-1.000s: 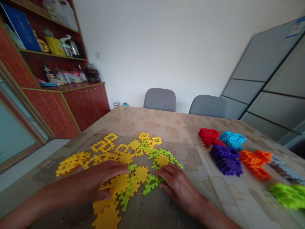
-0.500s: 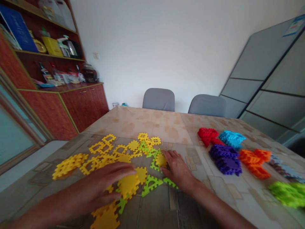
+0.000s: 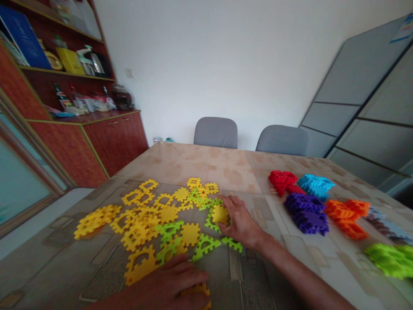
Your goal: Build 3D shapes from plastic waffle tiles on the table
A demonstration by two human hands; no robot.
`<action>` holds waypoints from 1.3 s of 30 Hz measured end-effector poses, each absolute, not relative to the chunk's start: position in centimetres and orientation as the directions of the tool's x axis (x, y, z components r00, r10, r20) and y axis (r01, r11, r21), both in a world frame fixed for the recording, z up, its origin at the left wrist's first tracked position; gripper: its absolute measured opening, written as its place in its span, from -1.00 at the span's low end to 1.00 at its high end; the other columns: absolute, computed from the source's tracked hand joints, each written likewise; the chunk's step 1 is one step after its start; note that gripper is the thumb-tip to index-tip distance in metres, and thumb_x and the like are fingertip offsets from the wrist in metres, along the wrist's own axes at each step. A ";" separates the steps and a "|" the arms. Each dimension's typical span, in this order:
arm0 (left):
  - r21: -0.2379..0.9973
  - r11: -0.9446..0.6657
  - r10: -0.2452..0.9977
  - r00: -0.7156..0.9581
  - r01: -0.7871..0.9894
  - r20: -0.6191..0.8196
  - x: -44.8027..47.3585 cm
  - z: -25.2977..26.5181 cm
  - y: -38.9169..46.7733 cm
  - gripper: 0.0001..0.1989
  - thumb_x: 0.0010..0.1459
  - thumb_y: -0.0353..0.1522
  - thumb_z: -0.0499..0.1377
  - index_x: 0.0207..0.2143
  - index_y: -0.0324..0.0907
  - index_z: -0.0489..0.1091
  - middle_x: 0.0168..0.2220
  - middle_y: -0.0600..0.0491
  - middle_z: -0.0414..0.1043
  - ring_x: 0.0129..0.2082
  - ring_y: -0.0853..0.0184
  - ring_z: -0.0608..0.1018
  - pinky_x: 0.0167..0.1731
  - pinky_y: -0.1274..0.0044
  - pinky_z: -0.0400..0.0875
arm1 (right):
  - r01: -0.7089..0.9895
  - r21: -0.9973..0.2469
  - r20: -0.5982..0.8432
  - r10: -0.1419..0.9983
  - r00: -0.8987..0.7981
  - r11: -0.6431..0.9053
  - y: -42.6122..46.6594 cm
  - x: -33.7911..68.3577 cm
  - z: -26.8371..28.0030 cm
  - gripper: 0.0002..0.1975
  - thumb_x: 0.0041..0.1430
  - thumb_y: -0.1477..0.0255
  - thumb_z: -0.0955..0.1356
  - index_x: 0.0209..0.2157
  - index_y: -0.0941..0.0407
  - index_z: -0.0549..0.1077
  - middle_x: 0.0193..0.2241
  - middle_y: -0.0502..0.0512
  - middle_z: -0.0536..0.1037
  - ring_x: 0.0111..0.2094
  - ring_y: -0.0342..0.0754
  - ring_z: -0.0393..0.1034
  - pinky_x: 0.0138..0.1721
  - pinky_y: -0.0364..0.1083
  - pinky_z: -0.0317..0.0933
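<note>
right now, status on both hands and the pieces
Left hand over yellow piece, grip unclear. Right hand at yellow square, grip unclear. Green triangle between the hands.

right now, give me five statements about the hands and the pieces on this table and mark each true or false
1. The right hand is at a yellow square piece. True.
2. The left hand is over the purple pile. False: it is at a yellow piece near the bottom of the picture.
3. The red pile lies next to the light blue pile. True.
4. Every piece on the table is yellow. False: there are also green, red, purple, orange and light blue ones.
5. Two grey chairs show beyond the table's far edge. True.
</note>
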State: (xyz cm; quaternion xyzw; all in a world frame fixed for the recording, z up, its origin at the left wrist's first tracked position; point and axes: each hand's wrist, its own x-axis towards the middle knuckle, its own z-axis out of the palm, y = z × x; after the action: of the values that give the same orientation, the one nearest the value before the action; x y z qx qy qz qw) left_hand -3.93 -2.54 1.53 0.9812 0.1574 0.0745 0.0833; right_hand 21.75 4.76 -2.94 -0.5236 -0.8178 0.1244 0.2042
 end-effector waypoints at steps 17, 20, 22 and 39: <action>0.185 -0.667 0.737 0.603 0.721 0.306 -14.4 -3.9 -2.1 -0.54 0.20 -0.17 0.27 0.16 0.20 0.36 0.11 0.20 0.50 0.04 0.28 0.58 0.08 0.56 0.44 | 0.680 -0.515 -0.111 0.746 -0.657 0.522 -5.6 22.1 -0.9 -0.17 0.09 0.33 0.47 0.35 0.03 0.13 0.22 0.21 0.36 0.23 0.16 0.19 0.30 0.14 -0.02; 0.179 -0.588 0.801 0.539 0.788 0.259 -15.3 -4.6 -3.0 -0.42 0.18 -0.17 0.28 0.23 0.25 0.26 0.18 0.20 0.43 0.10 0.21 0.54 0.11 0.48 0.43 | 0.686 -0.504 -0.109 0.748 -0.654 0.526 -5.4 22.1 -0.8 -0.15 0.07 0.36 0.50 0.35 0.04 0.14 0.23 0.24 0.36 0.22 0.19 0.21 0.30 0.17 0.00; 0.204 -0.547 0.833 0.503 0.812 0.232 -15.5 -4.8 -3.7 -0.31 0.13 -0.16 0.31 0.28 0.25 0.18 0.24 0.16 0.37 0.14 0.13 0.51 0.11 0.40 0.45 | 0.696 -0.494 -0.115 0.754 -0.647 0.521 -5.5 22.1 -0.8 -0.14 0.05 0.40 0.50 0.34 0.04 0.15 0.24 0.26 0.35 0.23 0.21 0.21 0.29 0.18 0.01; 0.192 -0.558 0.810 0.480 0.807 0.337 -12.4 -5.1 -7.1 -0.37 0.14 -0.26 0.30 0.24 0.15 0.22 0.13 0.11 0.48 0.05 0.18 0.57 0.08 0.46 0.47 | 0.642 -0.499 0.053 0.760 -0.648 0.582 -6.3 18.6 -1.6 -0.16 0.07 0.35 0.48 0.34 0.08 0.14 0.19 0.23 0.39 0.17 0.16 0.24 0.22 0.09 0.10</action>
State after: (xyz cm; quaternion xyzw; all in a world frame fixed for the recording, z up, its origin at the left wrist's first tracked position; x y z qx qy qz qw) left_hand -12.42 -7.14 -5.11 0.8603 0.4700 0.1975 0.0035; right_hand 18.61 -6.25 -1.64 -0.3987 -0.8795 0.2240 0.1314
